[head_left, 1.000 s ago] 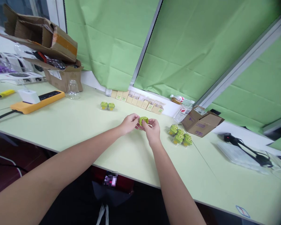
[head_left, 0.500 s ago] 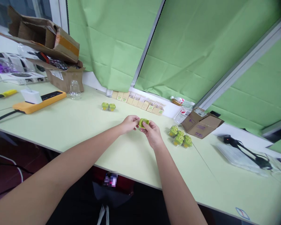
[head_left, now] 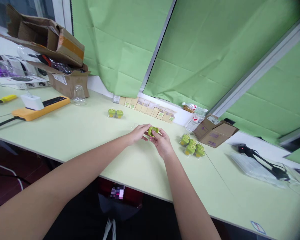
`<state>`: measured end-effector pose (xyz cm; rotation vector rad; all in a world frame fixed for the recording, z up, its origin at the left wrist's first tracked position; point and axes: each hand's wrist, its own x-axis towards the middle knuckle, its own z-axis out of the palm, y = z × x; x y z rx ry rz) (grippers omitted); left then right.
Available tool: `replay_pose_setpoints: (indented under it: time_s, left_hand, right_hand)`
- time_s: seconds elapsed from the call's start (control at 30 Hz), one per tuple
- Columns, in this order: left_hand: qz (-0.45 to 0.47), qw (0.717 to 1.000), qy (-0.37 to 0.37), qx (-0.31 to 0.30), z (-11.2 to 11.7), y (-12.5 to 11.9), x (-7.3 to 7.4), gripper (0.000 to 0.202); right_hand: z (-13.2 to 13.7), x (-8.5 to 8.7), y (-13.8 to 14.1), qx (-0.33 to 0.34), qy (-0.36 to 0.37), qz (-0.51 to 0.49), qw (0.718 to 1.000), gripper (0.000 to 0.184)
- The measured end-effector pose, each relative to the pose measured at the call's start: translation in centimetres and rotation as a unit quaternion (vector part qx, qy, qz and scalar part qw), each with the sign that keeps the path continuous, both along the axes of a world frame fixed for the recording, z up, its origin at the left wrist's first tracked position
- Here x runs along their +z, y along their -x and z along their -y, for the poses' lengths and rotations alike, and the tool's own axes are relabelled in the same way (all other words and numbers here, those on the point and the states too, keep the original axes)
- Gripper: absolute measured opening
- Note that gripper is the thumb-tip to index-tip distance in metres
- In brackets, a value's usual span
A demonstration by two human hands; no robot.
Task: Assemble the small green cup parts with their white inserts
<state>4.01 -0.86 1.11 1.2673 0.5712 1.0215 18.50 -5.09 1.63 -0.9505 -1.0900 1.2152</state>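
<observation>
A small green lid-like piece point(head_left: 150, 132), hollow side up, is held above the table in front of me. My right hand point(head_left: 162, 141) grips it, with the thumb pressed inside the rim. My left hand point(head_left: 139, 133) is closed about its left side, fingertips at the edge. Just behind the left hand shows the faint outline of something clear, too indistinct to name. To the right stand several small clear boxes with green tops point(head_left: 190, 146), close together. Two more green-topped boxes point(head_left: 115, 113) sit side by side at the back left.
A row of small beige boxes point(head_left: 147, 109) lines the wall. On the left are an orange power strip point(head_left: 53, 103), a clear jar point(head_left: 79, 96) and an open cardboard box point(head_left: 70, 83). Toward the right are a cardboard carton point(head_left: 212, 132), a plastic bottle point(head_left: 193, 122) and a black device point(head_left: 258, 156).
The left fingers have stretched out further along the green piece, and the clear outline behind that hand now shows. The right hand has hardly moved.
</observation>
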Motion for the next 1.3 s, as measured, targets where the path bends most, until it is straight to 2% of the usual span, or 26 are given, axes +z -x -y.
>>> replay_pose_setpoints:
  time_s: [0.23,0.4,0.57,0.63,0.9,0.97,1.17,1.23,1.3]
  left_hand:
    - [0.022,0.998,0.051,-0.021,-0.4,0.0,-0.7,0.028]
    - [0.069,0.993,0.068,-0.061,-0.4,-0.1,-0.9,0.028]
    - [0.079,0.993,0.089,-0.013,-0.1,-0.4,-0.7,0.021]
    - [0.082,0.992,0.091,-0.007,0.0,-0.5,-0.6,0.022]
    - [0.119,0.987,0.097,-0.048,0.4,-0.3,-0.1,0.033]
    - [0.114,0.989,0.095,-0.029,0.3,-0.4,-0.1,0.033]
    - [0.051,0.994,0.046,0.08,-0.5,-0.4,-0.2,0.032]
    - [0.044,0.991,0.039,0.123,-0.9,0.0,-0.2,0.032]
    - [0.042,0.986,0.041,0.154,-1.4,0.4,-0.2,0.032]
  right_hand:
    - [0.2,0.4,0.0,-0.005,0.01,-0.024,1.0,0.038]
    - [0.0,0.3,0.0,0.005,0.005,-0.058,0.998,0.035]
    - [-0.1,0.2,0.2,-0.006,0.029,-0.059,0.998,0.038]
    - [-0.1,0.3,0.3,-0.019,0.026,-0.052,0.998,0.039]
    - [0.0,0.3,0.2,-0.026,-0.015,-0.01,0.999,0.048]
    - [0.0,0.1,0.2,-0.031,-0.017,0.002,0.999,0.047]
    - [-0.4,0.3,0.0,-0.066,-0.009,0.077,0.995,0.043]
    - [-0.7,0.2,-0.5,-0.114,-0.033,0.129,0.984,0.041]
    - [-0.9,-0.4,-1.2,-0.193,-0.066,0.237,0.95,0.043]
